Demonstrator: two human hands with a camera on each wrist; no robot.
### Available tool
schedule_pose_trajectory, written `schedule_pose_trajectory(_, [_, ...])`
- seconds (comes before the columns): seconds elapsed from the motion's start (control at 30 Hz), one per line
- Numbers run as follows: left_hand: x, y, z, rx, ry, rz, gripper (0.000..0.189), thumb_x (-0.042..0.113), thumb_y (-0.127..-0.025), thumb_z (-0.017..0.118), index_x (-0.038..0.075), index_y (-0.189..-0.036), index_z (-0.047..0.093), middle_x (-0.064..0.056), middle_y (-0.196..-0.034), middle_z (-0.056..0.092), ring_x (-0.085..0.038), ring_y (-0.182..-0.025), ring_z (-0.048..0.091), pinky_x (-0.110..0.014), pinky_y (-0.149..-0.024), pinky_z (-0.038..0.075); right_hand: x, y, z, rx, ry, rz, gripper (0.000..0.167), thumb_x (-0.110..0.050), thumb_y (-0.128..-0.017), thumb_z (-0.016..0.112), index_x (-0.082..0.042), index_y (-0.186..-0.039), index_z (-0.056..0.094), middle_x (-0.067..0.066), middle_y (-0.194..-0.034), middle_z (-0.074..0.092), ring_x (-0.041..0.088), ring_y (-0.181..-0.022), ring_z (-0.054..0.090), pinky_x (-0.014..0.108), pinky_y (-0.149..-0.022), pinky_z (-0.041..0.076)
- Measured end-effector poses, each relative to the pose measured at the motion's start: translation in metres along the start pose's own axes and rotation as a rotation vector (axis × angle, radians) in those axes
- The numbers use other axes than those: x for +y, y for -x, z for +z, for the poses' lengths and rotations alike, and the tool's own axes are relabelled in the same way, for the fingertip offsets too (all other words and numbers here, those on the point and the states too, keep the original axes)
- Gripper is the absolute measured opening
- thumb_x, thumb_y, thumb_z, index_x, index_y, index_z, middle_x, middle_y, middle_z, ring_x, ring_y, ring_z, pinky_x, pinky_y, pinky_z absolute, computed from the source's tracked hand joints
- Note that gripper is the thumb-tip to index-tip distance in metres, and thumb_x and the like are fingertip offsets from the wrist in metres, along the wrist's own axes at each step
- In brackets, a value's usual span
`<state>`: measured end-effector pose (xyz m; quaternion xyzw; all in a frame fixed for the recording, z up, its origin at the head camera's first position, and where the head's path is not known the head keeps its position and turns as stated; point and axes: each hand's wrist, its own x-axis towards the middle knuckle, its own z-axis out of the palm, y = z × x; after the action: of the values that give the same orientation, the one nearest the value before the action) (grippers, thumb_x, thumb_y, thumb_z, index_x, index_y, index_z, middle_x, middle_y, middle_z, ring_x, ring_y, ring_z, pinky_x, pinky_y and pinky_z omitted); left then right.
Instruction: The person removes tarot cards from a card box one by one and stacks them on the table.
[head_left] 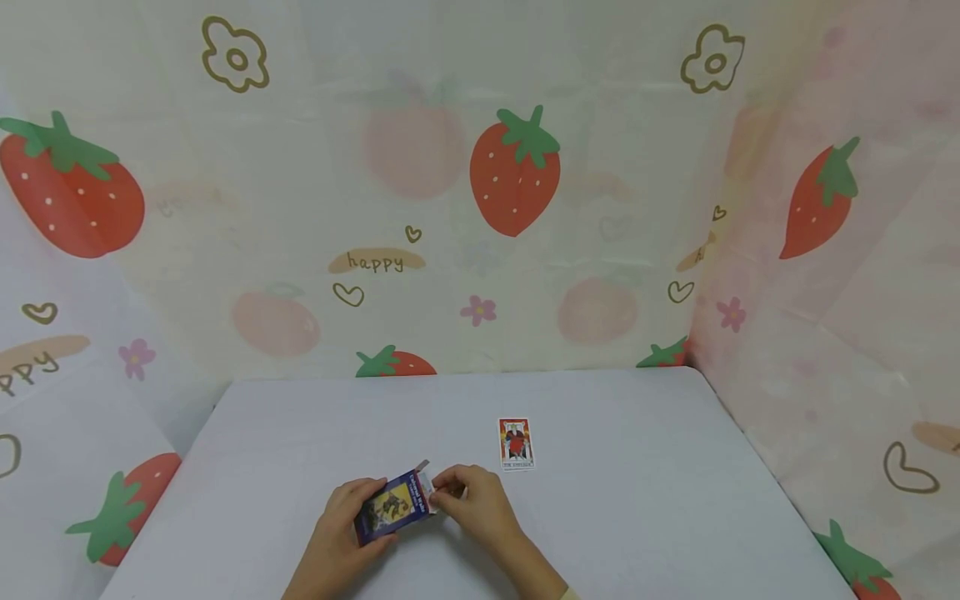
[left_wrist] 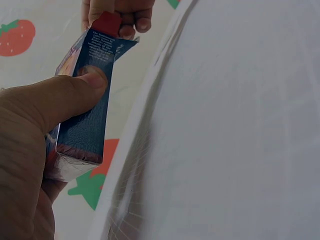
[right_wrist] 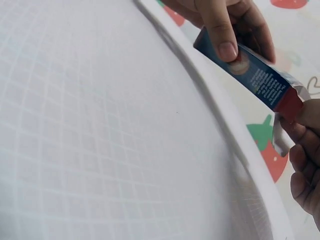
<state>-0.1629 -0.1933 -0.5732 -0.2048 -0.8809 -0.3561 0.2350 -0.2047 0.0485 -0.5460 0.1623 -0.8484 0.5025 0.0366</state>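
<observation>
A dark blue tarot card box (head_left: 390, 506) with a yellow picture on its front is tilted above the table in the head view. My left hand (head_left: 339, 523) grips it round its sides, the thumb lying along one narrow side in the left wrist view. At the box's opened end, my right hand (head_left: 480, 507) pinches the small red flap (right_wrist: 289, 105) between thumb and finger. Another flap (left_wrist: 126, 47) sticks out beside it. What is inside the box is hidden. Beyond the right hand, a tarot card (head_left: 516, 442) with a red-robed figure lies face up.
The white-covered table (head_left: 637, 500) spreads under both hands, its far edge (head_left: 465, 375) meeting a strawberry-printed curtain (head_left: 442, 208). Similar printed sheets hang at the left and right sides.
</observation>
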Motion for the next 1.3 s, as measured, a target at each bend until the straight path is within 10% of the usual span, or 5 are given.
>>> schedule_pose_trajectory(1.3, [0.0,0.001,0.0,0.0,0.008,-0.052,0.087,0.013,-0.062,0.099,0.013,-0.139,0.06,0.0,-0.134,0.057,-0.01,-0.123,0.049,0.0,-0.105,0.024,-0.003,-0.003,-0.03,0.07,-0.021,0.016,0.011,-0.015,-0.089,0.079,-0.02,-0.098,0.077,-0.012,-0.08,0.068,0.003,-0.068,0.054,0.021,-0.061,0.047])
